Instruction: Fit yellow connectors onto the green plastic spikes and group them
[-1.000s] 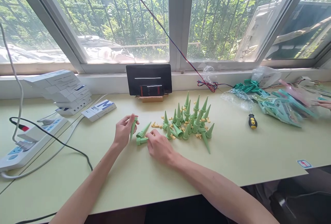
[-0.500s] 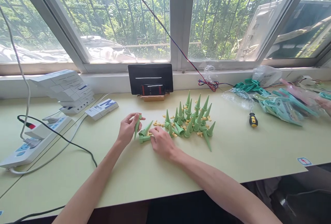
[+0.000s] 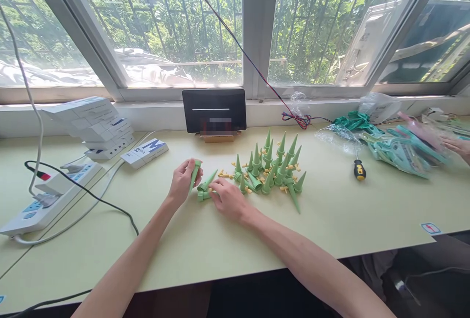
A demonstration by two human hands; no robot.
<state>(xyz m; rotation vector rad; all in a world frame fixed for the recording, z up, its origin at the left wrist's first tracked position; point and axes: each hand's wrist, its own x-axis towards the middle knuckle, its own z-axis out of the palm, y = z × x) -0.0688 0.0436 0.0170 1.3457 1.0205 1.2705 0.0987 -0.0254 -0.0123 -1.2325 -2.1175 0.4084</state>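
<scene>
While the left hand (image 3: 183, 179) clamps a green spike (image 3: 195, 175), the right hand (image 3: 230, 200) is beside lying spikes (image 3: 208, 181); its grip is unclear.

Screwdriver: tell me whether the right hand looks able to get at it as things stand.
Probably yes: the screwdriver handle lies uncovered. Green cones stand on the straight line from the right hand, so it would likely need to swing around their near side.
</scene>
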